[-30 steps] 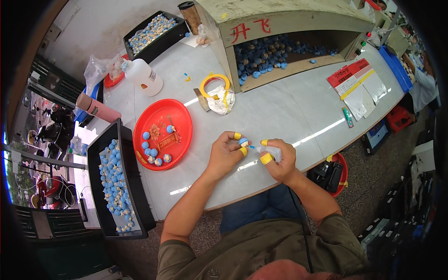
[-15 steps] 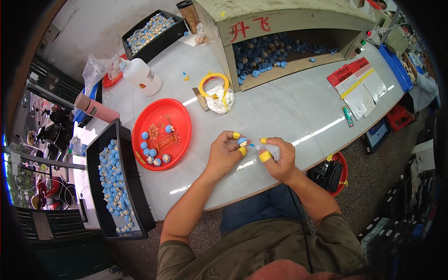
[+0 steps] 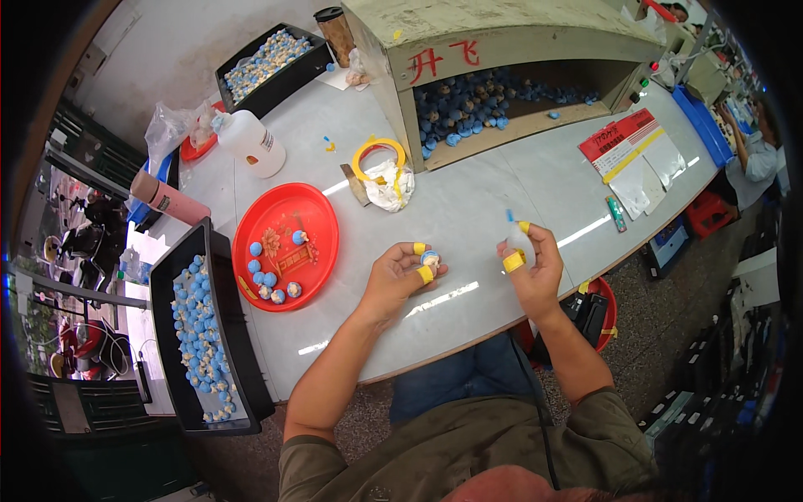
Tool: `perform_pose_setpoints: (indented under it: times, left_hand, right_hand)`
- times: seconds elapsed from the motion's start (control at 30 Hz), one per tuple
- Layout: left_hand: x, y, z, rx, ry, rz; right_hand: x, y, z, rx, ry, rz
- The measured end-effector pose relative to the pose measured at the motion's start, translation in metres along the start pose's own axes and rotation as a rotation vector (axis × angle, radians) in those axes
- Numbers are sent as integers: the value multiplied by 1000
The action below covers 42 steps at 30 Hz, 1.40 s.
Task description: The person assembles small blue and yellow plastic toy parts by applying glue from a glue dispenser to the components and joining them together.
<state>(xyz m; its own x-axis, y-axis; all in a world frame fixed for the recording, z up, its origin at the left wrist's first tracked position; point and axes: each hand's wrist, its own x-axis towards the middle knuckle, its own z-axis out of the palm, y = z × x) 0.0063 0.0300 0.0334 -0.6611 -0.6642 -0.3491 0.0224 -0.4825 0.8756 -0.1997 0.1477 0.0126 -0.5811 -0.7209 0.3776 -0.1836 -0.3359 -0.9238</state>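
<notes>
Between the yellow-wrapped thumb and finger of my left hand is a small blue-and-cream ball-shaped piece, held just above the worktop. My right hand, also with yellow wraps on its fingertips, grips a small translucent squeeze bottle. Its thin blue tip points up and away from me, well apart from the piece. Left of my left hand lies a round red plate with several similar blue balls on it.
At the left stands a black tray of blue pieces; another black tray is farther back. A grey box-shaped housing holds more pieces. A yellow tape roll, white bottle, pink flask and red-and-white sheet lie around.
My right hand has drawn back to the right, carrying the squeeze bottle away from the ball-shaped piece and turning its tip upward. My left hand still holds the piece, almost in place.
</notes>
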Motion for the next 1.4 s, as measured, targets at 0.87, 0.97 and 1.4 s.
perform_pose_setpoints:
  times: [0.87, 0.97, 1.4]
  left_hand:
    - [4, -3, -11, -204, 150, 25]
    - [6, -5, -15, -209, 154, 45]
    - [5, -3, -19, -226, 155, 41]
  right_hand:
    - [80, -3, -5, -662, 0, -452]
    - [126, 18, 36, -657, -197, -370]
    - [186, 68, 90, -1162, -369, -331]
